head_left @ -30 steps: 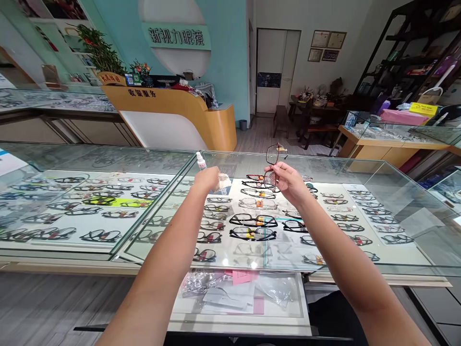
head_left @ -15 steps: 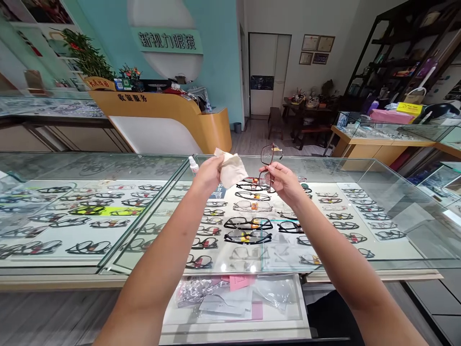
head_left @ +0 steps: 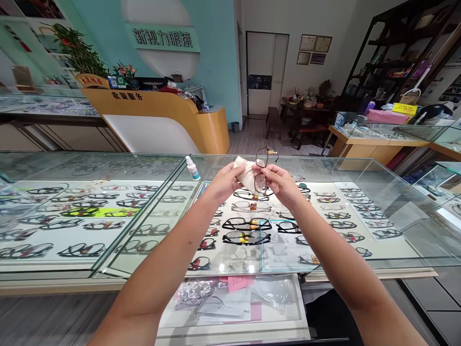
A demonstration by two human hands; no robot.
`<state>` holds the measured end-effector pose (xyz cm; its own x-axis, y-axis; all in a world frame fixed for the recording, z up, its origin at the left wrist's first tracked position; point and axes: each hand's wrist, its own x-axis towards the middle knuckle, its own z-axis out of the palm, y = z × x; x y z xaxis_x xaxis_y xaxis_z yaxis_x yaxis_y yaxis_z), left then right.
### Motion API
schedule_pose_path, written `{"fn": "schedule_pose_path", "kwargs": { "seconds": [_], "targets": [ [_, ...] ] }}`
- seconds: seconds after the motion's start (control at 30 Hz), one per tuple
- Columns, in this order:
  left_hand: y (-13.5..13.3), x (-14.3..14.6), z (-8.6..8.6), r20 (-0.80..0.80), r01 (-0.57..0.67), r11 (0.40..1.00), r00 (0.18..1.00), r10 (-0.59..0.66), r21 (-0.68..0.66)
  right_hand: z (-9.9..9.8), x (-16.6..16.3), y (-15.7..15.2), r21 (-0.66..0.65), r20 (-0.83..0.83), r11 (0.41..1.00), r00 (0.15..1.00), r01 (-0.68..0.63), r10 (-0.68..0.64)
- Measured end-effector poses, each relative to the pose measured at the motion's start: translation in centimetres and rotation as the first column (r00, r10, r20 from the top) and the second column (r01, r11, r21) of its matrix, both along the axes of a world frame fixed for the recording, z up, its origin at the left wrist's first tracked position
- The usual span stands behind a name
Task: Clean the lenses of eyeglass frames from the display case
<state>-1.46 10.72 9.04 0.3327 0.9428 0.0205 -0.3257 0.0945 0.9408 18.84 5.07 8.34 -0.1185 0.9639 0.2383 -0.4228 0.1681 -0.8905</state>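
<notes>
Fingers of the left hand (head_left: pixel 224 184) grip a cloth (head_left: pixel 245 176); those of the right hand (head_left: pixel 284 185) pinch reddish-rimmed glasses (head_left: pixel 267 157) at the cloth's three o'clock, above the glass desk (head_left: pixel 223 275). A bottle (head_left: pixel 193 170) stands at nine o'clock.

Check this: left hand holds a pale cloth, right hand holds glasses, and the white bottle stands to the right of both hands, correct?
No: the white bottle stands to their left, as the head view shows. The left hand does hold the pale cloth, and the right hand the glasses.
</notes>
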Motion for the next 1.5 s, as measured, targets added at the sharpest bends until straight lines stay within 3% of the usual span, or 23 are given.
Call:
{"fn": "schedule_pose_path", "kwargs": {
  "seconds": [0.2,0.5,0.77,1.0,1.3,1.5],
  "targets": [
    [-0.5,0.6,-0.3,-0.054,-0.07,0.994,0.996,0.075,0.09,0.1,0.0,-0.1,0.01,0.003,1.0,1.0,0.028,-0.028],
    [-0.9,1.1,0.2,0.074,-0.228,0.971,0.972,0.223,0.077,-0.3,-0.5,-0.1,-0.014,0.097,1.0,0.995,-0.015,0.016],
    [-1.4,1.6,0.1,0.135,-0.188,0.975,0.976,0.172,0.121,-0.9,-1.0,-0.1,0.007,0.167,1.0,0.986,-0.015,0.014],
    [-1.5,1.3,0.6,0.137,-0.059,0.977,0.99,0.03,0.205,-1.0,-1.0,0.0,0.015,0.18,1.0,0.984,0.01,-0.012],
    [-1.8,2.0,0.0,0.145,-0.184,0.935,0.979,0.146,0.303,-0.6,-1.2,-0.4,0.021,0.148,0.999,0.989,-0.031,0.028],
    [-1.9,1.8,0.0,0.098,-0.108,0.966,0.991,0.087,0.234,-0.6,-1.2,-0.5,0.052,0.163,0.998,0.986,-0.045,0.036]
  ]
}}
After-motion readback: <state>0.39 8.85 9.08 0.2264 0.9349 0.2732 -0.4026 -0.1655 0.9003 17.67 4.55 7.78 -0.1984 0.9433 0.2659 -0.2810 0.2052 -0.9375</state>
